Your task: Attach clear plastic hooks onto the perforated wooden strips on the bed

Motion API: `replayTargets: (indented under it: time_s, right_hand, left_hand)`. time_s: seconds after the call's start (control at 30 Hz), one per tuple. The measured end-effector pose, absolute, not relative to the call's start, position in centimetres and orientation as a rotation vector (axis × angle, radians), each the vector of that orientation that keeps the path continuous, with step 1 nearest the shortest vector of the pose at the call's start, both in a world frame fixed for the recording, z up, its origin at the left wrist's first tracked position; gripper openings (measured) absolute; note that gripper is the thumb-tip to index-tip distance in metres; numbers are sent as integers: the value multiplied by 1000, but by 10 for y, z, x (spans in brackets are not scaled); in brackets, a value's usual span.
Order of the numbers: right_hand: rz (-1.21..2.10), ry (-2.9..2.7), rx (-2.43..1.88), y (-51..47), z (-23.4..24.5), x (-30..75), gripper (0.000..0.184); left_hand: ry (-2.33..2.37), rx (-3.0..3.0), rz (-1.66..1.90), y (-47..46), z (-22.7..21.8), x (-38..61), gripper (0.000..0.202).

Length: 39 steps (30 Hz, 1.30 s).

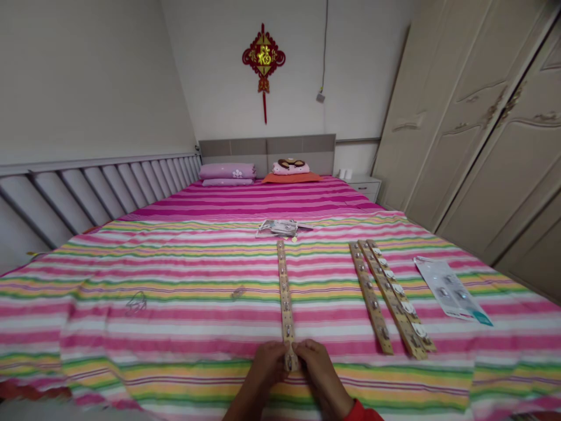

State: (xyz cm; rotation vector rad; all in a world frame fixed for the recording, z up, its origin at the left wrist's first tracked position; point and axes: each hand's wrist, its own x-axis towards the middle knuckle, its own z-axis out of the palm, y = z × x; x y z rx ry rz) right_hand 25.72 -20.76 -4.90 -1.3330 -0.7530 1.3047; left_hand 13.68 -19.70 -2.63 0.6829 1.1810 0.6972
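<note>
A narrow wooden strip (pixel 284 292) with a row of small shiny metal pieces lies lengthwise on the striped bedspread in front of me. My left hand (pixel 269 361) is closed at the left edge of its near end. From the other side, my right hand (pixel 316 363) pinches at the same end, thumb and finger close to a metal piece. Any small part between the fingertips is too hidden to tell. To the right lie more wooden strips (pixel 370 286) with metal pieces; the rightmost also carries white round tags (pixel 398 290).
A clear plastic pack (pixel 451 289) with metal pieces lies at the far right. Beyond the strip is another clear pack (pixel 280 228). A small clear item (pixel 238 292) and a thin tangled clear piece (pixel 137 302) rest on the left. Pillows (pixel 228 171) stand by the headboard.
</note>
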Motion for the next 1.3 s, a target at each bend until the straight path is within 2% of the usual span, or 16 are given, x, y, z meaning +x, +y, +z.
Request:
replayTargets:
  time_s: [0.17, 0.37, 0.7, 1.07, 1.3]
  right_hand:
    - [1338, -749, -1292, -212, -46, 258, 27]
    - [1405, -719, -1250, -238, -42, 259, 45]
    - [1529, -507, -1104, -256, -34, 251, 40]
    - [1503, -445, -1083, -255, -57, 251, 37]
    - [1556, -376, -1018, -258, -46, 253, 34]
  left_hand:
    - [1168, 632, 650, -197, -20, 132, 33]
    - [1146, 633, 667, -200, -15, 132, 32]
    - [1150, 639, 713, -201, -25, 133, 39]
    - [1105, 746, 711, -208, -18, 136, 50]
    - [1169, 755, 749, -209, -22, 142, 53]
